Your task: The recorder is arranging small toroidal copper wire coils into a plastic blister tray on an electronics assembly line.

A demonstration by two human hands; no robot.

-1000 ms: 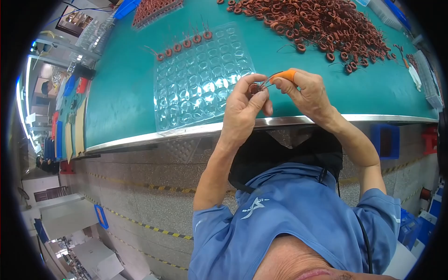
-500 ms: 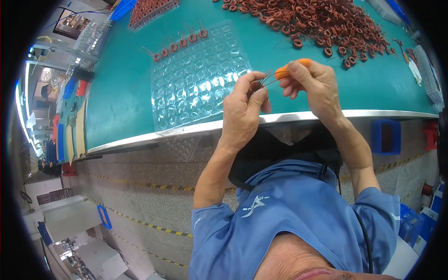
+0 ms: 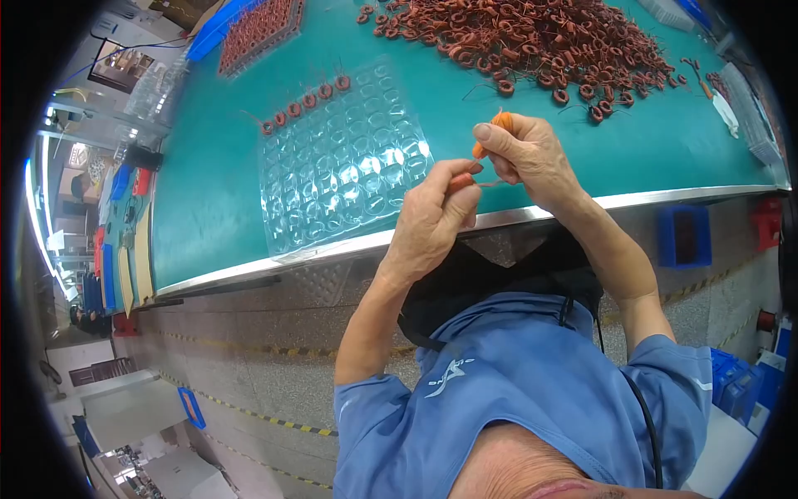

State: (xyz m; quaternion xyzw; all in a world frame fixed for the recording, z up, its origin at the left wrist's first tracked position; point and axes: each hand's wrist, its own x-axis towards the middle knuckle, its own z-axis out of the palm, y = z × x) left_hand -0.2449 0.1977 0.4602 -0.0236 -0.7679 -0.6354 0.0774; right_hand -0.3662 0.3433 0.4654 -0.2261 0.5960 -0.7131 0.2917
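Observation:
Near the front edge of the table, my left hand (image 3: 431, 214) pinches a copper-coloured ring coil (image 3: 460, 181) between thumb and fingertips. The fingers cover most of the coil, and a wire end points to the right from it. Just right of and above it, my right hand (image 3: 534, 160) is closed around a small orange-handled tool (image 3: 502, 122). Its tip meets the coil's wires, though its exact kind is hidden. Left of my hands lies a clear plastic blister tray (image 3: 332, 166). Several ring coils (image 3: 310, 101) stand in its far row, leads upward.
A large heap of ring coils (image 3: 532, 41) covers the far right of the green table (image 3: 208, 183). At the far left is a filled tray of coils (image 3: 262, 37) beside a blue bin (image 3: 214, 32). Another orange-handled tool (image 3: 705, 87) lies at the right.
My right hand has turned the orange tool from lying nearly sideways to pointing down toward the coil. Both hands have shifted slightly, and the left still holds the coil.

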